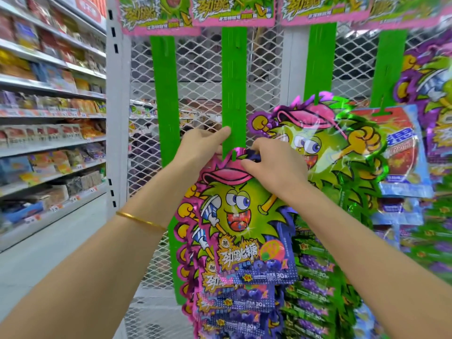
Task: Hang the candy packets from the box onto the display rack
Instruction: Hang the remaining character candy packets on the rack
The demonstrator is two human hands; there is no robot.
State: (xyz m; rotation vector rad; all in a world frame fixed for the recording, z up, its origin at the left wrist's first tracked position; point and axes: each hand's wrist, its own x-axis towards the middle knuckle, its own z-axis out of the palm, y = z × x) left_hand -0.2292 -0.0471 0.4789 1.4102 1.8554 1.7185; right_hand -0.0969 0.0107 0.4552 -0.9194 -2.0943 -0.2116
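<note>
This is a shop, a supermarket aisle by the look of it. The display rack (200,69), white wire mesh in a white frame, carries green hanging strips (234,81) topped by printed cards (232,11), and many identical candy packets (234,216) hang down its front in overlapping rows. To the left of the rack run long shelves (49,113), tier upon tier, packed with bagged and boxed goods, with small price tags (75,198) along their front edges. A pale smooth floor (61,253) lies below the shelves.
</note>
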